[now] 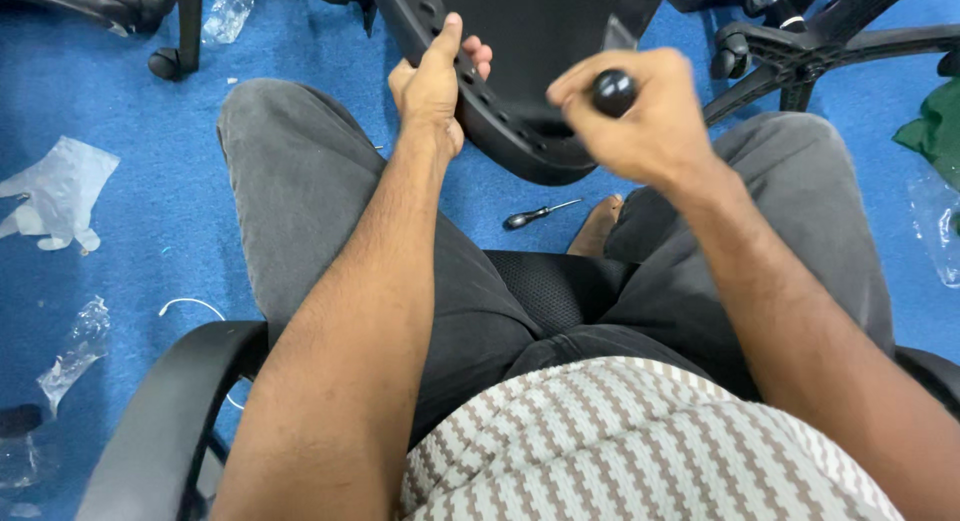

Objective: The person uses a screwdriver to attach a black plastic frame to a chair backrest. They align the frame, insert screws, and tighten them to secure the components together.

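Left hand (pixel 435 86): fingers wrapped on shell (pixel 530 41) rim, upper centre, steadying it | Right hand (pixel 640 116): fist closed on tool knob (pixel 613 91), driving into shell | Spare screwdriver (pixel 540 214): floor, centre.

The left hand (pixel 432 86) grips the rim of a black plastic chair part (pixel 520 41); the right hand (pixel 640 116) closes round a black-handled tool (pixel 613 91) against it; a screwdriver (pixel 540 214) lies on the blue carpet (pixel 130 251).

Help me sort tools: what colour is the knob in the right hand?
Black knob; head view.
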